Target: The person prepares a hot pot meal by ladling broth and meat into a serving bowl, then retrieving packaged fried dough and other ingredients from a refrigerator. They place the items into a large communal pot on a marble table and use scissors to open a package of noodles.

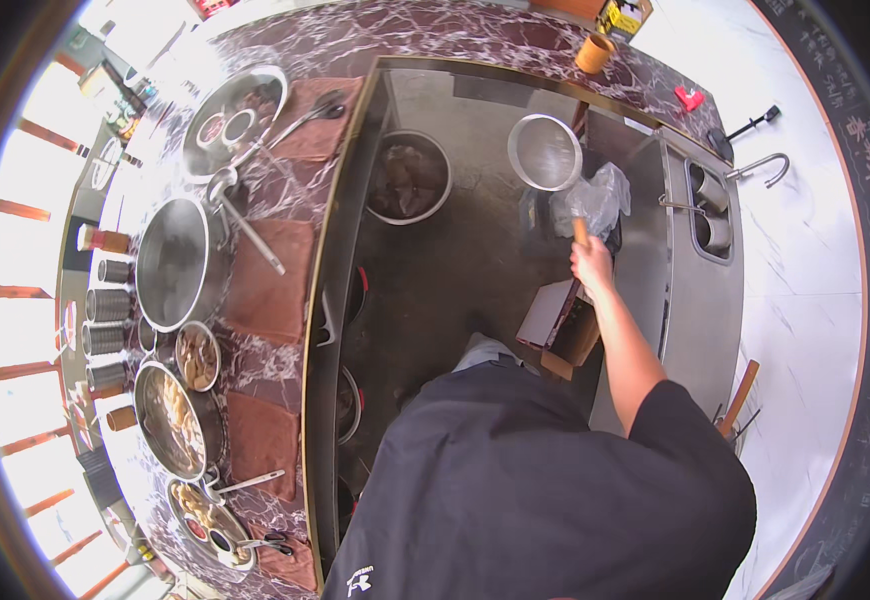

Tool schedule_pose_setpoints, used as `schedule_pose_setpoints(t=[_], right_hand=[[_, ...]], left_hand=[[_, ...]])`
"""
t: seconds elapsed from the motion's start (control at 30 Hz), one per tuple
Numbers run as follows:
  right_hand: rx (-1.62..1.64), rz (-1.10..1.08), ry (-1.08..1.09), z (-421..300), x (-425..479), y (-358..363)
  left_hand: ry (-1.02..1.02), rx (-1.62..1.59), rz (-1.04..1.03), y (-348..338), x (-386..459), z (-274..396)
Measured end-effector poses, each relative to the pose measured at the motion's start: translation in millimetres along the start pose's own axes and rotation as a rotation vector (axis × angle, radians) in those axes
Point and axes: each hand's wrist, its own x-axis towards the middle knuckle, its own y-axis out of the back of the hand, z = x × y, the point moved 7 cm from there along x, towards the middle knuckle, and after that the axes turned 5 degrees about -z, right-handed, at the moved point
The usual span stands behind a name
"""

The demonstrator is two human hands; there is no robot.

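Note:
My right hand (592,264) grips the wooden handle of a round metal strainer (545,153), held out over the floor at the right. Just beneath the handle lies a clear plastic bag (598,196), bunched up. An open cardboard box (566,322) stands below my forearm. A large metal pot (409,177) with what looks like meat stands on the floor ahead, left of the strainer. My left hand is out of view, on the side hidden by my dark shirt.
On the left marble counter (270,184) stand a steaming pot (172,262), a pot of food (174,420), bowls, ladles and brown cloths (268,281). At right runs a steel counter (705,300) with a sink insert and tap (769,169). A wooden cup (594,54) stands on the far counter.

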Motion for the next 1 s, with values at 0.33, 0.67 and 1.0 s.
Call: schedule_pose_setpoints(t=[0.33, 0.67, 1.0], right_hand=[[-0.733, 0.141, -0.449, 131, 119, 78], [-0.781, -0.105, -0.439, 180, 254, 75], [-0.595, 0.255, -0.112, 134, 137, 143]], left_hand=[[-0.16, 0.526, 0.062, -35, -79, 4], [-0.143, 0.459, 0.053, -58, -134, 50], [-0.258, 0.626, -0.027, -155, -143, 55]])
